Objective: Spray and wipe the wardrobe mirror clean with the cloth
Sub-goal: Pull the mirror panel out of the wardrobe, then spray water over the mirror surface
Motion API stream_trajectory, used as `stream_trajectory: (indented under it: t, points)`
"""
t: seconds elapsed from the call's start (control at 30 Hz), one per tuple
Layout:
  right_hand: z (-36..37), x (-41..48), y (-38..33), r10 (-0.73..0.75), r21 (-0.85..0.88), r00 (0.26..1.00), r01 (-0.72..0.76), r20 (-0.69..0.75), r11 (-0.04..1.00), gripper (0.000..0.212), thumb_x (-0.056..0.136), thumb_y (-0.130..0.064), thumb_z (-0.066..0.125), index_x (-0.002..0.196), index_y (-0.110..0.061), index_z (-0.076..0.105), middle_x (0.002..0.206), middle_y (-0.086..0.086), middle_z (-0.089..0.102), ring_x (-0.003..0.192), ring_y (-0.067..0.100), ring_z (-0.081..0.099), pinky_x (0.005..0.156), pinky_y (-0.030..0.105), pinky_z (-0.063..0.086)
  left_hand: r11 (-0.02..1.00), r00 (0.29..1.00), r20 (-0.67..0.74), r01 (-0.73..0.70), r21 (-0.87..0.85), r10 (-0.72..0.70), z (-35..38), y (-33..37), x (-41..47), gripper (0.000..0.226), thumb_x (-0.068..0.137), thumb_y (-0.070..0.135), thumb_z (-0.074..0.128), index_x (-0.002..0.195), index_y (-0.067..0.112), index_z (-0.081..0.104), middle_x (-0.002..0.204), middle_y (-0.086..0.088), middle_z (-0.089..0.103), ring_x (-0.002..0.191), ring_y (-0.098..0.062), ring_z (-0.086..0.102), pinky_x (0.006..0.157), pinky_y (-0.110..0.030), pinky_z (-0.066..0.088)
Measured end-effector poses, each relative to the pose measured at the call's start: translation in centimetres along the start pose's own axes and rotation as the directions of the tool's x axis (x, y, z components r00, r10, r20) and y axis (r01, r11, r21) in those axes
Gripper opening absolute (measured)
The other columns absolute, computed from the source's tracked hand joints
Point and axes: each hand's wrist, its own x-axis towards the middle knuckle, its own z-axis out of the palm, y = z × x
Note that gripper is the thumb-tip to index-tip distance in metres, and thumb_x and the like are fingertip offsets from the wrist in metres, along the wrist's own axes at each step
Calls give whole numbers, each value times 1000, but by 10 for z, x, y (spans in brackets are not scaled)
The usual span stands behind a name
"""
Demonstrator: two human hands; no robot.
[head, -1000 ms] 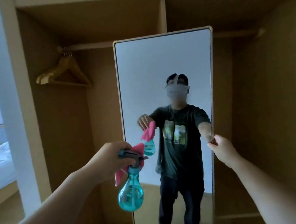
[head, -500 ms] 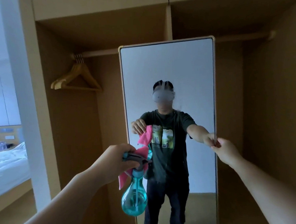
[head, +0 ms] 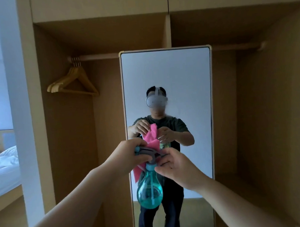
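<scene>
Midway, near tall wood-framed wardrobe mirror, far centre: my left hand grips teal translucent plastic spray bottle by its head, pink cloth bunched in same grip; my right hand pinches neck. Risk, I judge: fumbled handover drops bottle or sheds cloth.

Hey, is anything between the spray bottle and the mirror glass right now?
Yes. The pink cloth, held in the left hand together with the spray bottle, seems to hang between the spray head and the mirror, and the right hand is at the nozzle. Nothing else visible is in the way.
</scene>
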Motion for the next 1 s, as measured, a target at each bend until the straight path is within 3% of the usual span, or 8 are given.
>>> stream_trajectory:
  t: [0.1, 0.23, 0.43, 0.53, 0.73, 0.87, 1.0]
  points:
    - [7, 8, -7, 24, 162, 999, -19, -33, 987, 45, 80, -11, 78, 116, -14, 52, 99, -4, 75, 96, 14, 71, 77, 21, 54, 999, 999, -39, -4, -41, 2, -3, 1, 2, 19, 77, 37, 74, 92, 37, 62, 88, 15, 64, 77, -4, 64, 62, -14, 55]
    - [17, 14, -4, 9, 178, 998, 2, -62, 984, 58, 70, -17, 84, 119, -20, 52, 107, -3, 73, 103, 15, 69, 83, 24, 55, 996, 998, -56, -11, -88, 6, -3, 2, 3, 21, 75, 35, 77, 89, 39, 62, 87, 14, 64, 77, -5, 64, 66, -21, 58]
    - [16, 16, -9, -52, 185, 995, 67, -87, 981, 51, 73, -6, 81, 116, -16, 56, 103, 3, 74, 98, 20, 71, 78, 24, 56, 989, 989, 146, 31, -147, -9, -18, -1, 0, 50, 68, 19, 84, 108, 34, 56, 103, 12, 62, 91, -8, 64, 72, -21, 58]
    - [12, 16, -18, -79, 162, 991, 96, -107, 982, 52, 70, -8, 83, 114, -18, 57, 102, 4, 74, 97, 21, 72, 78, 26, 57, 984, 990, 143, 16, -180, 10, -25, 4, -2, 57, 69, 14, 83, 114, 32, 52, 107, 11, 60, 95, -8, 63, 74, -20, 57]
    - [6, 16, -30, -97, 80, 977, 114, -192, 990, 53, 64, -22, 85, 107, -21, 55, 102, 1, 74, 95, 21, 72, 84, 45, 59, 964, 997, 68, -4, -265, 23, -28, 11, -2, 59, 68, 12, 83, 116, 25, 50, 107, 9, 62, 97, -9, 64, 76, -26, 58]
    - [3, 13, -37, -130, 78, 961, 153, -242, 985, 55, 58, -34, 87, 102, -24, 55, 100, -1, 72, 93, 21, 71, 81, 42, 59, 989, 1000, 11, -4, -149, 6, -26, 12, -3, 41, 76, 7, 72, 106, 27, 53, 97, 9, 67, 83, -7, 68, 69, -30, 60]
    - [-8, 14, -45, -123, 192, 951, 182, -284, 964, 61, 56, -34, 89, 108, -25, 58, 102, 1, 72, 97, 21, 70, 82, 36, 57, 997, 999, -26, 32, -68, -34, -23, 6, -7, 48, 83, 2, 59, 119, 35, 55, 106, 8, 61, 86, -11, 65, 65, -31, 60]
